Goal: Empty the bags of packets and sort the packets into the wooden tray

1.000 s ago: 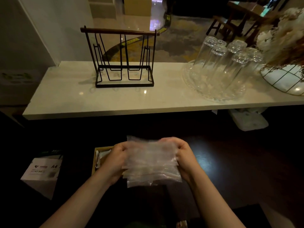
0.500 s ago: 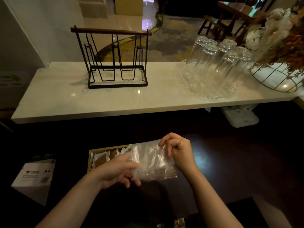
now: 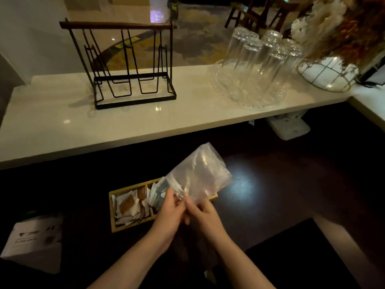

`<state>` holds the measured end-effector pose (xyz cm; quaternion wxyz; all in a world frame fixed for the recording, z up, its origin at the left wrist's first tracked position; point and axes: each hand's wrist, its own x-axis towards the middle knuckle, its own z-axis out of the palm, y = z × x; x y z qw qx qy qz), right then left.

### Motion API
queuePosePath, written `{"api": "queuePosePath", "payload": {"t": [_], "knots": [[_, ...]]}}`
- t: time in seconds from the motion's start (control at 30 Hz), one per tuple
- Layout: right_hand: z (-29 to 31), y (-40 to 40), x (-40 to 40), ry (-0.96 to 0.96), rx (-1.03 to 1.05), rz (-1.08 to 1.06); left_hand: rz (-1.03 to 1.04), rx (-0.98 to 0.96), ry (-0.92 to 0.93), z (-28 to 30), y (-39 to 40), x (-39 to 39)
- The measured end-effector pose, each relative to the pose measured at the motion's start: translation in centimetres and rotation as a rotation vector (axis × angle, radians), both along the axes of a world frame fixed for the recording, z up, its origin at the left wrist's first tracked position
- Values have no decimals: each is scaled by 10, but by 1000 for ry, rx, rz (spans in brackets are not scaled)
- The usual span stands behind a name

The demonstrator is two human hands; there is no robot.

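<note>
A clear plastic bag (image 3: pixel 200 172) is held upturned over the wooden tray (image 3: pixel 113 227), its mouth down at my fingers. My left hand (image 3: pixel 169 213) and my right hand (image 3: pixel 205 214) both pinch the bag's lower edge, side by side. The tray sits on the dark table and has compartments. Its left compartment holds white and brown packets (image 3: pixel 127 204). Blue-green packets (image 3: pixel 159 193) lie in the middle one, partly under the bag and my left hand. The tray's right part is hidden behind the bag.
Beyond the dark table (image 3: pixel 270 195) runs a pale stone counter (image 3: pixel 52 126). On it stand a black wire rack (image 3: pixel 129 65), a glass tray with upturned glasses (image 3: pixel 256 65) and a wire basket of dried flowers (image 3: pixel 329 74). A white paper box (image 3: pixel 35 240) sits at the left.
The bag went from being held flat between both hands to being tipped up, its closed end raised. Both hands came together at its lower edge over the tray. The camera moved closer.
</note>
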<state>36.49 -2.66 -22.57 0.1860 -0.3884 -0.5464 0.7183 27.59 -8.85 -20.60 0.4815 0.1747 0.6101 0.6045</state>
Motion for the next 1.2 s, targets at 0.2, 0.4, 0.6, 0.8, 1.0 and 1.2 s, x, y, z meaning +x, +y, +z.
{"api": "queuePosePath", "payload": {"t": [0.2,0.4,0.6,0.8,1.0,1.2], "knots": [[-17,-7,35,-31,-63,-520,-352,-111,437,-35,5,15],[-63,-13,128,-248,-55,-807,-596,-38,1027,-69,23,49],[-136,-27,209,-358,-224,-1122,-826,32,1295,-116,52,97],[-229,-36,270,-415,-509,-1222,-916,118,1376,-157,115,154],[-316,-23,302,-287,-741,-1320,-925,153,1605,-176,137,174],[-354,-23,318,-213,-842,-1333,-922,152,1639,-177,137,177]]}}
